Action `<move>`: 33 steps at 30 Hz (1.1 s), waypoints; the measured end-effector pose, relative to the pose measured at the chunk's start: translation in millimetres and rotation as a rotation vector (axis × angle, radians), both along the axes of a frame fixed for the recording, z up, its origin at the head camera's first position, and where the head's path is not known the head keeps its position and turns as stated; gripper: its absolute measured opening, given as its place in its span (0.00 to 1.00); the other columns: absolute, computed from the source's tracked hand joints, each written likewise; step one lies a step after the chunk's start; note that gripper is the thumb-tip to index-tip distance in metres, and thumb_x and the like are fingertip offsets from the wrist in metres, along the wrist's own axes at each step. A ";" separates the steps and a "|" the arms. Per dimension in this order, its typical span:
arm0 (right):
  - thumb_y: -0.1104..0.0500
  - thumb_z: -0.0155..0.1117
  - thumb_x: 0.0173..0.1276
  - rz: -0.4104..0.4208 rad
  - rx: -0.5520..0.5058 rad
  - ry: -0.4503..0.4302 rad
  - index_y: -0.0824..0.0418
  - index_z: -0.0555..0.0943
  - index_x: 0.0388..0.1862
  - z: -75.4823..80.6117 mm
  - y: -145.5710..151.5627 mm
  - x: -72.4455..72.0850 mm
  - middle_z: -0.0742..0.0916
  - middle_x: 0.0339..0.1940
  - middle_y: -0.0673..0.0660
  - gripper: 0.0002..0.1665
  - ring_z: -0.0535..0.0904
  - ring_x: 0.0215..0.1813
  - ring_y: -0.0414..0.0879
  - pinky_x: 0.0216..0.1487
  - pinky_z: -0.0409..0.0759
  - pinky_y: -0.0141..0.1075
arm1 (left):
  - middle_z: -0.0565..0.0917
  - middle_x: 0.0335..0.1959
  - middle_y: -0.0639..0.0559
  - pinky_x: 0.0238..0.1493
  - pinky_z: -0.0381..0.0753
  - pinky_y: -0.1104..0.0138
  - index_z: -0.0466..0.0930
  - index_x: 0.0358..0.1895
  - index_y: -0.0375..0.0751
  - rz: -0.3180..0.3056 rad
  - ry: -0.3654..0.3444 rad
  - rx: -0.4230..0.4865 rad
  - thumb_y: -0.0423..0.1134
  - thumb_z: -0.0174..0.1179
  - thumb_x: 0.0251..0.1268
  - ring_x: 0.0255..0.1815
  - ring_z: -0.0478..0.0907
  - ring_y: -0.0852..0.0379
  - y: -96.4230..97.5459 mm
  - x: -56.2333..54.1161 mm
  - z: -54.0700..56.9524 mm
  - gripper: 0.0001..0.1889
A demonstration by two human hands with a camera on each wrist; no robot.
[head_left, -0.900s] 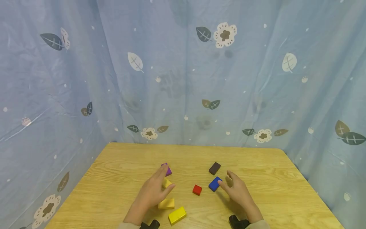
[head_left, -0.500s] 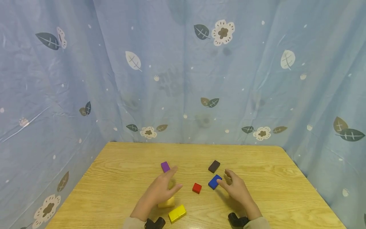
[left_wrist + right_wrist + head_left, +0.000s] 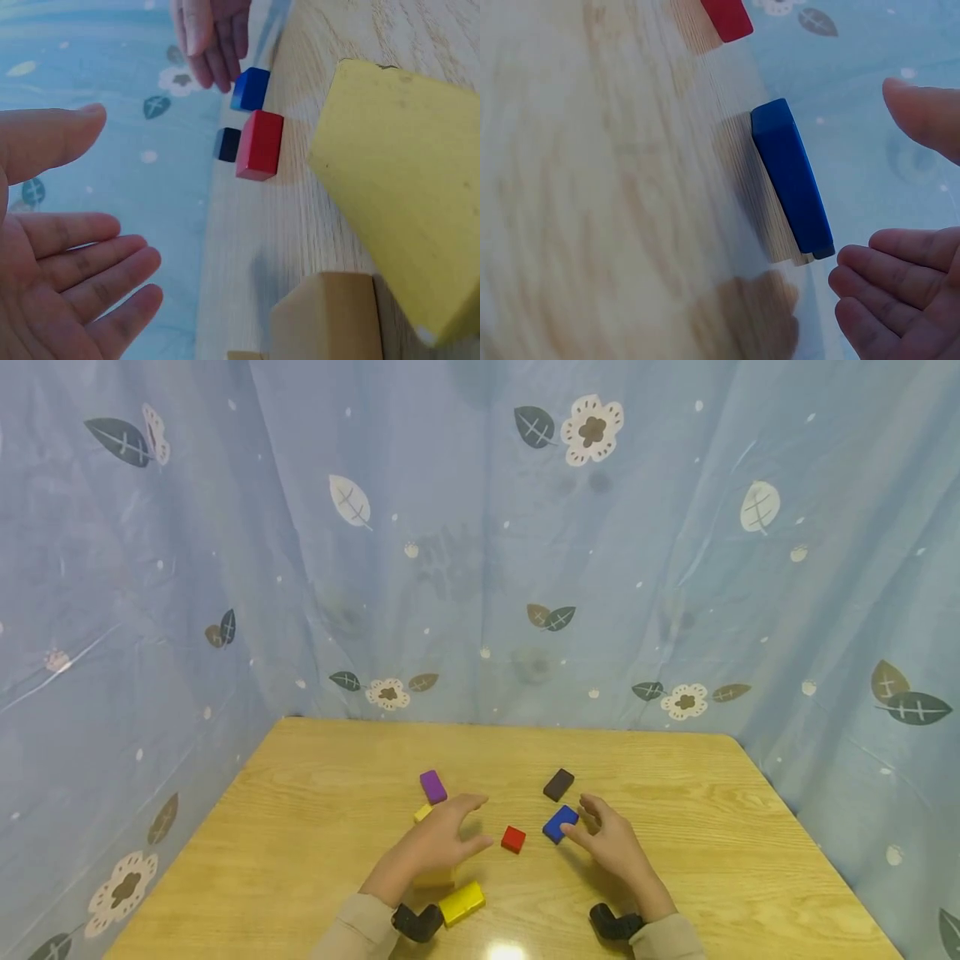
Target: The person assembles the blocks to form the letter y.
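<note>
Nearing the small red block (image 3: 513,839) from the left, my left hand (image 3: 441,839) hovers with thumb and fingers apart and nothing in its grasp. In the left wrist view its palm and fingers (image 3: 97,289) show bare. My right hand (image 3: 611,842) hangs beside the blue block (image 3: 560,823), thumb close to it; whether it touches cannot be told in the head view. In the right wrist view a gap lies between the fingers and the blue block (image 3: 791,176). A dark brown block (image 3: 558,784) lies just behind the blue one.
Left of centre lie a purple block (image 3: 433,786), a yellow block (image 3: 423,812) partly behind my left hand, a tan-yellow block (image 3: 435,878) and a bright yellow block (image 3: 462,903) by the left wrist. A blue patterned curtain (image 3: 480,543) borders the wooden table (image 3: 712,827).
My left hand has moved right, from over the yellow and purple blocks toward the red block, uncovering the purple block. The right hand stays beside the blue block. The head view has shifted slightly.
</note>
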State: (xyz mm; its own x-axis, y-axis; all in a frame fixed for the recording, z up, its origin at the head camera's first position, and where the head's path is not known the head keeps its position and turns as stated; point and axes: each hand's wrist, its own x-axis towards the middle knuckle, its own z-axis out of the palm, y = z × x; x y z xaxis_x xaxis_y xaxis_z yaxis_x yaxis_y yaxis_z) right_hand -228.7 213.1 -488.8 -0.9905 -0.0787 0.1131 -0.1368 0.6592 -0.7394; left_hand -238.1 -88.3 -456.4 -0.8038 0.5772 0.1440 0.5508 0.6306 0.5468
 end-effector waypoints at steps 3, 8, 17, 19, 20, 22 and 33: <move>0.42 0.65 0.62 0.000 0.006 0.000 0.69 0.63 0.69 -1.2 -0.3 -1.6 0.74 0.64 0.70 0.46 0.71 0.64 0.64 0.62 0.72 0.53 | 0.69 0.68 0.43 0.67 0.66 0.51 0.63 0.68 0.37 -0.014 -0.019 -0.005 0.54 0.56 0.66 0.68 0.65 0.44 3.6 -2.4 -0.2 0.33; 0.41 0.66 0.60 -0.003 0.007 -0.002 0.68 0.63 0.69 -1.9 -0.1 -4.0 0.75 0.64 0.69 0.47 0.71 0.64 0.63 0.63 0.70 0.53 | 0.68 0.68 0.43 0.67 0.65 0.51 0.63 0.69 0.38 -0.030 -0.044 -0.021 0.53 0.57 0.65 0.69 0.64 0.44 10.6 -7.7 0.3 0.34; 0.44 0.68 0.60 0.010 0.009 0.013 0.70 0.65 0.68 -0.4 -2.0 -1.9 0.77 0.62 0.68 0.46 0.73 0.63 0.62 0.62 0.71 0.54 | 0.69 0.68 0.45 0.65 0.70 0.54 0.63 0.69 0.38 -0.057 -0.118 -0.012 0.49 0.59 0.65 0.65 0.69 0.45 21.2 -14.8 -2.4 0.33; 0.45 0.68 0.59 0.011 -0.008 0.011 0.69 0.65 0.68 -0.9 -2.2 -2.0 0.77 0.62 0.67 0.46 0.73 0.63 0.61 0.62 0.70 0.53 | 0.69 0.68 0.44 0.64 0.70 0.54 0.63 0.69 0.37 -0.051 -0.132 -0.008 0.49 0.59 0.65 0.65 0.70 0.45 23.5 -15.7 -2.9 0.33; 0.45 0.68 0.60 0.017 -0.013 0.013 0.70 0.64 0.68 -1.5 -2.1 -2.2 0.77 0.62 0.67 0.46 0.72 0.64 0.61 0.63 0.70 0.53 | 0.69 0.68 0.44 0.64 0.70 0.54 0.63 0.69 0.37 -0.047 -0.136 -0.010 0.49 0.59 0.65 0.65 0.70 0.45 24.5 -16.1 -3.0 0.33; 0.45 0.68 0.60 0.025 -0.023 0.015 0.70 0.64 0.68 -2.4 -1.7 -3.1 0.76 0.63 0.68 0.46 0.72 0.64 0.61 0.63 0.70 0.53 | 0.70 0.67 0.43 0.65 0.70 0.54 0.63 0.69 0.37 -0.041 -0.146 -0.012 0.48 0.60 0.64 0.65 0.70 0.45 26.5 -17.1 -3.2 0.33; 0.47 0.69 0.60 0.042 -0.051 -0.017 0.68 0.64 0.69 -7.0 -0.9 -7.3 0.75 0.64 0.67 0.45 0.72 0.64 0.61 0.63 0.71 0.50 | 0.72 0.65 0.42 0.64 0.70 0.56 0.63 0.68 0.32 -0.045 -0.191 -0.025 0.46 0.62 0.63 0.63 0.72 0.47 35.1 -17.8 -4.8 0.35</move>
